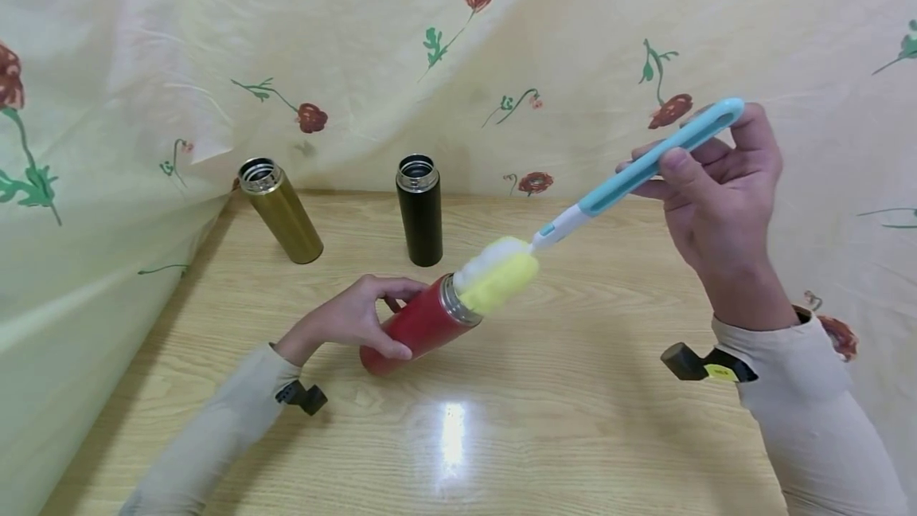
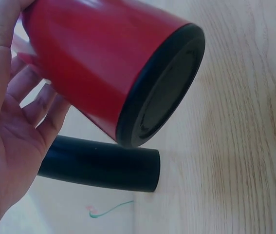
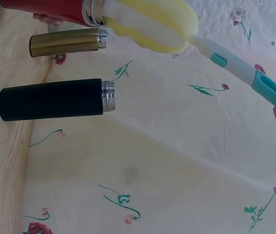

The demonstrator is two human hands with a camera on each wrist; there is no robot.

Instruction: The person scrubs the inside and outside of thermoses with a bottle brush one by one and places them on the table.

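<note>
My left hand grips a red thermos bottle round its side, tilted with its uncapped metal mouth up to the right. In the left wrist view the bottle's dark base faces the camera. High on the right, my right hand holds a bottle brush by its light blue handle, thumb on the near side. The brush's yellow and white sponge head sits at the bottle's mouth, most of it outside the rim. Its tip is hidden by the rim.
A black thermos stands uncapped behind the red one. Farther left stands a gold thermos, also uncapped. A flowered cloth hangs along the back and left edge of the wooden table.
</note>
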